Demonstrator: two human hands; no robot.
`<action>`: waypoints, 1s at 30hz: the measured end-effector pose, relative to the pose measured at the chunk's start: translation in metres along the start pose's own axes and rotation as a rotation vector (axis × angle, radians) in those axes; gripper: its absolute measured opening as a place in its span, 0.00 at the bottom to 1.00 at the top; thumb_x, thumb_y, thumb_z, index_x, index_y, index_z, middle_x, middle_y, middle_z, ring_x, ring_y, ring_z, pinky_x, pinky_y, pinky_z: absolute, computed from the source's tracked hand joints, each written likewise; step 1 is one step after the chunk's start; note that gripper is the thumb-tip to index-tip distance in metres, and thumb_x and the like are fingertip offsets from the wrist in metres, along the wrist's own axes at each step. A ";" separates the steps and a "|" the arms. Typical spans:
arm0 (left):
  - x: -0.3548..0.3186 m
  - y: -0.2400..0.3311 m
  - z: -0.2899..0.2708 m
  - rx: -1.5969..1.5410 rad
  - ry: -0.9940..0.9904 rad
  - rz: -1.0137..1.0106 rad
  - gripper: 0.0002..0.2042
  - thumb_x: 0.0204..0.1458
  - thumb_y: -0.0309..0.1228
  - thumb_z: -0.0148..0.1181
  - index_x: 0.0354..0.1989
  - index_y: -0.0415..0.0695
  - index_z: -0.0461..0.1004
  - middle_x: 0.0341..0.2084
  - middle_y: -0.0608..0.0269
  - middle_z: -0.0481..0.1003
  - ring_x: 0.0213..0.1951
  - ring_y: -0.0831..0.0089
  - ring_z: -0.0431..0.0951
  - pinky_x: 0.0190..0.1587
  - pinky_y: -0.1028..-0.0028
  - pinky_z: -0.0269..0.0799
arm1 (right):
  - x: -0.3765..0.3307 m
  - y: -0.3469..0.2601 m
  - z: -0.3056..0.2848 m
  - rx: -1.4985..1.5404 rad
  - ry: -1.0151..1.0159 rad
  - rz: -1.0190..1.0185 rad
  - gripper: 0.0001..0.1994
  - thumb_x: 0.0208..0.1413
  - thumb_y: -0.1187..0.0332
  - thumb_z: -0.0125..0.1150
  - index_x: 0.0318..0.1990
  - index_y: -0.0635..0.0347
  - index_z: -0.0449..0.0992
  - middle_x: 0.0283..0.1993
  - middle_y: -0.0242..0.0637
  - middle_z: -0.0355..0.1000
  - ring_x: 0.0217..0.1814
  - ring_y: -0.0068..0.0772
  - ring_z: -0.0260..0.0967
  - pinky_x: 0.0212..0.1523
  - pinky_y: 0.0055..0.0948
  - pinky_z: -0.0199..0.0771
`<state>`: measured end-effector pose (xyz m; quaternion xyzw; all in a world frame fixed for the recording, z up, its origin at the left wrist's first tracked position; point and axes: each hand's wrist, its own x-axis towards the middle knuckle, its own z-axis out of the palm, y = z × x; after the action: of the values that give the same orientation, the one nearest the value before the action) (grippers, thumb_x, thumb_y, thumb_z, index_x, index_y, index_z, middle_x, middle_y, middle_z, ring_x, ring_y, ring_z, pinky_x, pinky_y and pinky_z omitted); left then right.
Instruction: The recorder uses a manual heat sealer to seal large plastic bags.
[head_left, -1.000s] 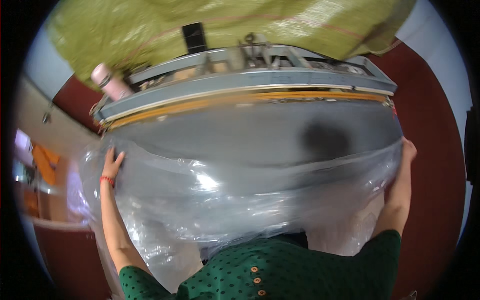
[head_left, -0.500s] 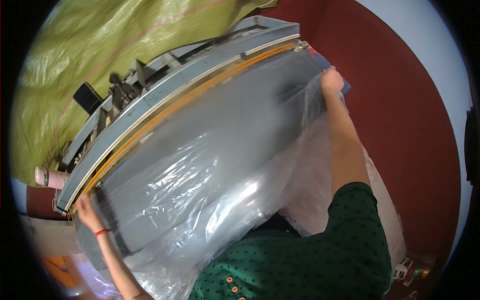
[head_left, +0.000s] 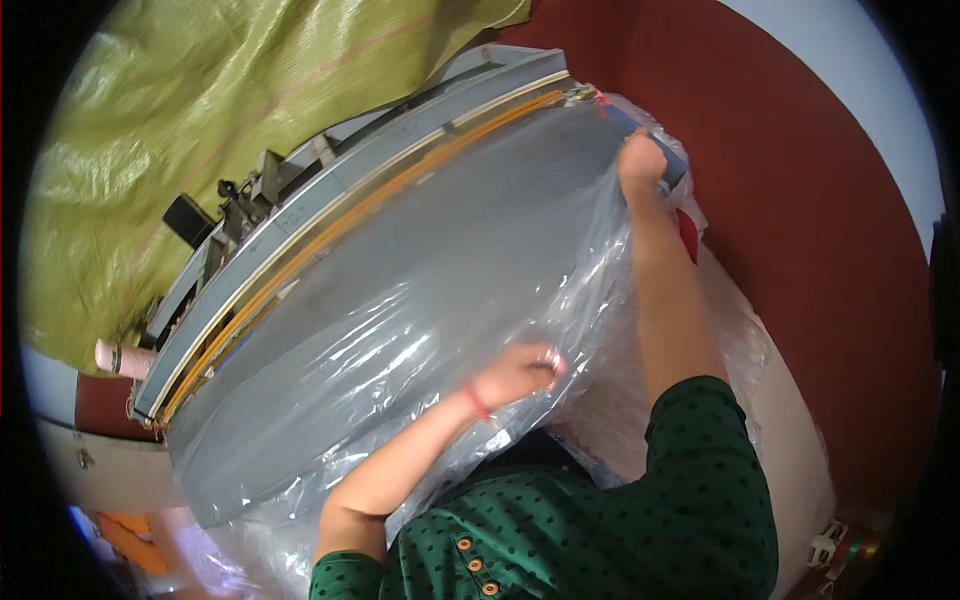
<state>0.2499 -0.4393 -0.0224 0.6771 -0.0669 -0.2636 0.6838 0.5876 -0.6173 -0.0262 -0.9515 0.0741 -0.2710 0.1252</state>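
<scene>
A clear plastic sheet (head_left: 370, 350) lies wrinkled and shiny over a long grey surface (head_left: 450, 200). My right hand (head_left: 642, 162) is closed on the sheet at the far right end, beside a blue corner piece (head_left: 668, 160). Gathered folds of plastic run down from that fist toward me. My left hand (head_left: 515, 376), with a red string on its wrist, is over the near right part of the sheet. Its fingers are curled on the plastic, with a bright glint at their tips. Part of what the right fingers grip is hidden.
Along the far side runs a grey metal frame (head_left: 350, 170) with an orange strip (head_left: 330, 235). Behind it are a black box-shaped object (head_left: 188, 221), metal fittings and a pink bottle (head_left: 122, 358). A yellow-green tarp (head_left: 240, 90) hangs beyond. A dark red wall (head_left: 790, 220) stands at right.
My left hand has left the far left end and swung right across the sheet. The right hand shifted slightly left, still gripping. Plastic now spreads past the blue corner.
</scene>
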 end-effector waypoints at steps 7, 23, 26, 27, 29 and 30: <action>-0.290 -0.009 -0.063 0.107 0.251 -0.490 0.06 0.45 0.21 0.50 0.31 0.36 0.70 0.23 0.60 0.73 0.25 0.75 0.72 0.25 0.77 0.69 | -0.001 0.009 -0.006 -0.120 -0.019 -0.123 0.13 0.51 0.59 0.48 0.31 0.58 0.74 0.31 0.43 0.72 0.35 0.43 0.72 0.33 0.38 0.71; -0.450 -0.026 -0.097 1.513 1.078 -0.426 0.24 0.45 0.40 0.54 0.50 0.42 0.63 0.53 0.52 0.60 0.56 0.54 0.57 0.56 0.61 0.53 | 0.008 0.012 0.004 -0.141 -0.178 -0.070 0.16 0.54 0.56 0.41 0.43 0.56 0.66 0.42 0.45 0.69 0.45 0.50 0.66 0.40 0.45 0.66; -0.492 -0.094 -0.117 1.199 1.324 -0.464 0.25 0.47 0.41 0.52 0.52 0.41 0.61 0.54 0.50 0.58 0.57 0.53 0.54 0.57 0.62 0.51 | 0.014 0.016 0.015 -0.143 -0.182 -0.067 0.16 0.54 0.55 0.41 0.42 0.55 0.66 0.41 0.46 0.69 0.44 0.51 0.66 0.39 0.46 0.66; -0.491 -0.091 -0.119 1.149 1.415 -0.476 0.24 0.46 0.38 0.53 0.51 0.41 0.62 0.53 0.50 0.60 0.57 0.55 0.56 0.56 0.63 0.52 | 0.015 0.017 0.015 -0.145 -0.170 -0.072 0.16 0.54 0.55 0.41 0.42 0.55 0.66 0.40 0.46 0.69 0.43 0.52 0.66 0.39 0.46 0.67; -0.481 -0.083 -0.130 1.072 1.441 -0.584 0.21 0.48 0.38 0.51 0.49 0.41 0.64 0.51 0.49 0.62 0.55 0.56 0.58 0.55 0.65 0.54 | 0.014 0.017 0.014 -0.161 -0.176 -0.057 0.16 0.54 0.54 0.41 0.42 0.55 0.66 0.41 0.45 0.69 0.44 0.51 0.66 0.39 0.46 0.66; -0.469 -0.075 -0.135 1.093 1.419 -0.501 0.20 0.48 0.37 0.51 0.48 0.41 0.65 0.50 0.49 0.63 0.54 0.55 0.60 0.55 0.65 0.55 | 0.014 0.015 0.010 -0.173 -0.182 -0.049 0.16 0.54 0.54 0.41 0.42 0.55 0.66 0.42 0.44 0.69 0.44 0.51 0.66 0.40 0.46 0.66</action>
<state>-0.1095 -0.1035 0.0204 0.9026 0.4002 0.1404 0.0739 0.6038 -0.6324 -0.0320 -0.9810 0.0624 -0.1789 0.0424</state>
